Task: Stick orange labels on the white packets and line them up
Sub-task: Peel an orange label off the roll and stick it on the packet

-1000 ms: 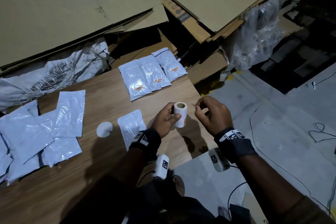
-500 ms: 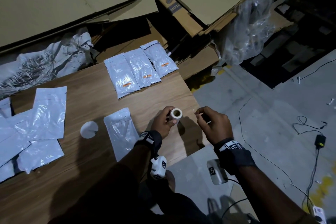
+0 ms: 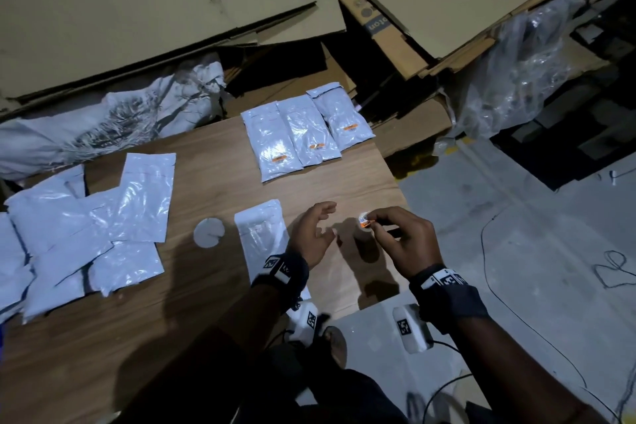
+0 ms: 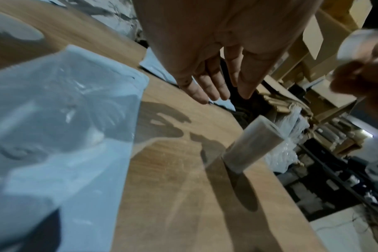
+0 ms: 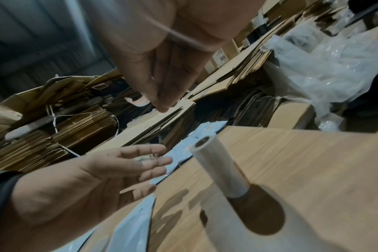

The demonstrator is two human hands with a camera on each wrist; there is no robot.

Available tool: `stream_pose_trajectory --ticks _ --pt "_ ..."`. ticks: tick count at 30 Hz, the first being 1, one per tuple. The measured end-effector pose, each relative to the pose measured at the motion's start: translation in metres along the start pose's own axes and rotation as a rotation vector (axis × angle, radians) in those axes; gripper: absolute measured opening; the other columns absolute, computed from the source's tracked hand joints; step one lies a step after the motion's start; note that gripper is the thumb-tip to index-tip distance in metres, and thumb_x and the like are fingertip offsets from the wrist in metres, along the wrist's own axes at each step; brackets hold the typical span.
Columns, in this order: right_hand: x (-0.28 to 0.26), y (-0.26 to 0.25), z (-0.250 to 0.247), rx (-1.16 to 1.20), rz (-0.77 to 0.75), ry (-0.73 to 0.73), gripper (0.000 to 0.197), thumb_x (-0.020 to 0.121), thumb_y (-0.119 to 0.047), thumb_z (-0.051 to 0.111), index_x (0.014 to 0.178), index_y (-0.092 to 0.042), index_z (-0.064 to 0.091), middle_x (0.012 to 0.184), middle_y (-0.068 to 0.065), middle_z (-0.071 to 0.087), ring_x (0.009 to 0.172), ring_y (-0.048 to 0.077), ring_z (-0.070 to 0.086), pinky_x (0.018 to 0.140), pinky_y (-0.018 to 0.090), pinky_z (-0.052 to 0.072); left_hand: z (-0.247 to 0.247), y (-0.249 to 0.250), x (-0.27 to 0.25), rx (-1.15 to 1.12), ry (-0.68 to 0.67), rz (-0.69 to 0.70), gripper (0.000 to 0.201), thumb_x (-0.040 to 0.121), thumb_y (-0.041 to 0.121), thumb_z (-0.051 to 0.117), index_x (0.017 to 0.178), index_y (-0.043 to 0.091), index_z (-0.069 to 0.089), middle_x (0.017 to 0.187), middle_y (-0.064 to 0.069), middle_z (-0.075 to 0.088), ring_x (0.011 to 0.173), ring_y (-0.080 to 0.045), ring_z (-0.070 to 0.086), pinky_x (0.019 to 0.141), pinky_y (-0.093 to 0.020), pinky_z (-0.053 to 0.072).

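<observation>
Three white packets (image 3: 306, 134) with orange labels lie in a row at the table's far edge. One unlabelled packet (image 3: 261, 234) (image 4: 65, 119) lies just left of my left hand (image 3: 327, 220) (image 4: 214, 85), which hovers open and holds nothing. The label roll (image 3: 363, 218) (image 4: 253, 146) (image 5: 218, 167) stands upright on the table between my hands. My right hand (image 3: 375, 220) (image 5: 162, 102) is just above the roll and pinches a small peeled label (image 5: 138, 102) (image 4: 356, 44) at its fingertips. The label looks pale in both wrist views.
A loose pile of unlabelled packets (image 3: 86, 227) covers the table's left side. A white paper disc (image 3: 209, 232) lies beside the single packet. Flattened cardboard (image 3: 172, 10) and plastic wrap (image 3: 516, 72) lie beyond the wooden table (image 3: 206, 286). The table's right edge runs near my right wrist.
My left hand has let go of the roll, which now stands on the table, and has opened. My right hand has come away with a label in its fingertips.
</observation>
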State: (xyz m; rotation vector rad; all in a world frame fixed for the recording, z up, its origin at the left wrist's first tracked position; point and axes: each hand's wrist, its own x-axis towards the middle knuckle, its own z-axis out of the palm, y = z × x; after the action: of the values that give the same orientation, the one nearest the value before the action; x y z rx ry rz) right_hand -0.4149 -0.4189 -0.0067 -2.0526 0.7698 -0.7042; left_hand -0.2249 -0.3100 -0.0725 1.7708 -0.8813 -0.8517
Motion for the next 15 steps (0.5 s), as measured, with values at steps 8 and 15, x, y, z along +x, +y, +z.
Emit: stream_pose_trajectory --ticks 8,15 --pt "0.011 -0.030 0.055 0.081 -0.064 -0.071 0.016 0.092 -0.004 0.073 0.095 -0.019 0.079 0.094 -0.012 0.075 0.087 0.007 0.071 0.070 0.028 0.058 -0.066 0.024 -0.029 -0.211 0.089 0.041 0.021 0.106 0.018 0.054 0.110 0.006 0.070 0.098 -0.007 0.077 0.086 -0.011 0.070 0.074 -0.015 0.048" --pt "0.017 -0.056 0.096 0.149 -0.029 -0.208 0.020 0.093 -0.011 0.072 0.103 -0.025 0.062 0.084 -0.007 0.065 0.079 0.015 0.065 0.061 0.032 0.055 -0.102 0.018 -0.044 -0.174 0.104 0.040 0.018 0.094 0.020 0.071 0.111 0.019 0.071 0.094 0.003 0.077 0.093 -0.013 0.071 0.085 -0.023 0.048"
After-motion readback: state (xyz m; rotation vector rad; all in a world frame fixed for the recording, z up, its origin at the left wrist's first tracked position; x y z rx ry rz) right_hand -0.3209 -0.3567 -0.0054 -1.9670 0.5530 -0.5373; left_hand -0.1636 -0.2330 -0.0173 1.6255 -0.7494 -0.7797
